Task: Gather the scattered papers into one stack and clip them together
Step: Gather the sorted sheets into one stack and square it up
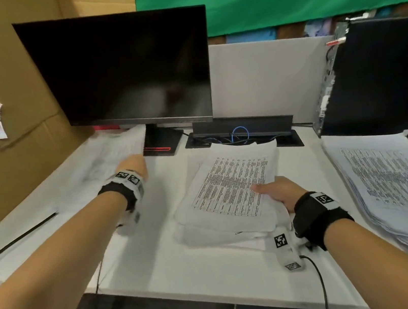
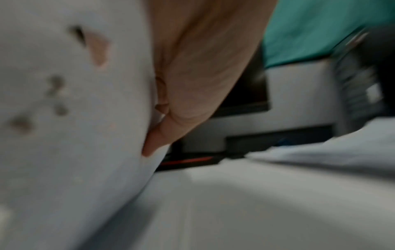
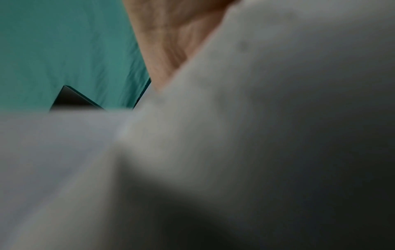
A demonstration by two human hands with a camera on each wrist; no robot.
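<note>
L hand (image 1: 134, 165) on loose sheets (image 1: 116, 149) left of monitor (image 1: 125, 68), fingers hidden | R hand (image 1: 278, 193) thumb-pinches centre stack (image 1: 230, 193) in front of monitor | risk: sheets crumpled/dropped if dragged fast

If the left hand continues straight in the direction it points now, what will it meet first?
Most likely the blurred papers lying under the monitor: the left hand already reaches them and seems to touch them. Beyond lies the monitor's base; depth is unclear.
</note>
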